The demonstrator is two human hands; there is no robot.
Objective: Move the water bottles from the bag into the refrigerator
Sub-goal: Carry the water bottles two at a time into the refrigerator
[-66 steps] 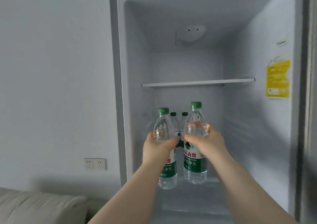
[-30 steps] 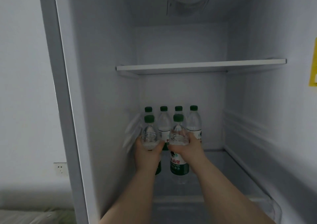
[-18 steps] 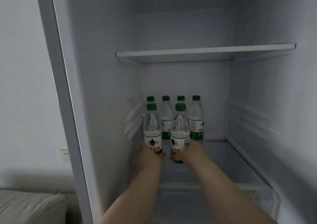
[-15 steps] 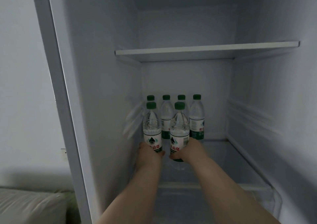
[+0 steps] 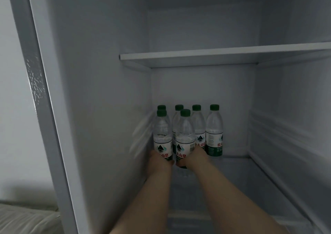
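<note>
Both my arms reach deep into the open refrigerator (image 5: 107, 108). My left hand (image 5: 158, 162) grips the base of a clear, green-capped water bottle (image 5: 162, 131) standing upright near the left wall. My right hand (image 5: 196, 157) grips the base of a second bottle (image 5: 184, 135) just to its right. Behind them a row of several matching bottles (image 5: 214, 129) stands against the back wall on the glass shelf (image 5: 232, 171). The bag is out of view.
A white upper shelf (image 5: 223, 52) spans the compartment above the bottles. Ribbed side walls flank the lower shelf, with bare glass to the right of the bottles. Outside, at lower left, lies a pale cushion (image 5: 26, 219) against a white wall.
My hands carried the two bottles into the refrigerator, lowered them in front of the back row, and slid down from the bottle shoulders to the bases. The camera moved closer.
</note>
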